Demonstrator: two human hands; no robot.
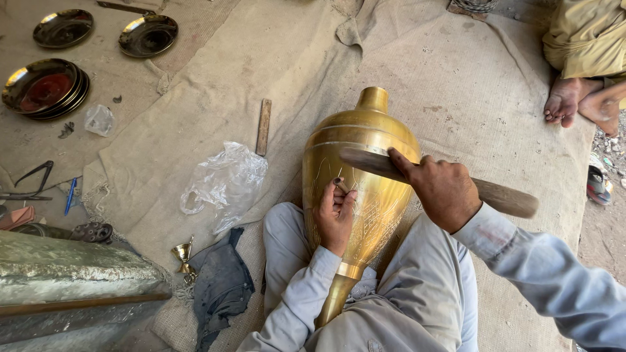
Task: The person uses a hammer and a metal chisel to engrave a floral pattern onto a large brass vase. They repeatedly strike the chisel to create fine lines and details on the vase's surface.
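Note:
A large brass vase [365, 140] lies across my lap, neck pointing away from me, with fine engraved lines on its belly. My left hand [334, 215] rests on the vase and pinches a small metal chisel [340, 185] against the surface. My right hand [443, 189] grips a thick wooden stick [505, 197] held across the vase just above the chisel.
Sackcloth [456, 78] covers the ground. Brass plates [45, 88] lie at the far left, a flat wooden bar [263, 127] and a clear plastic bag [225, 182] left of the vase, a small brass goblet [183, 253] by a dark cloth. Another person's bare feet [580, 101] sit at the top right.

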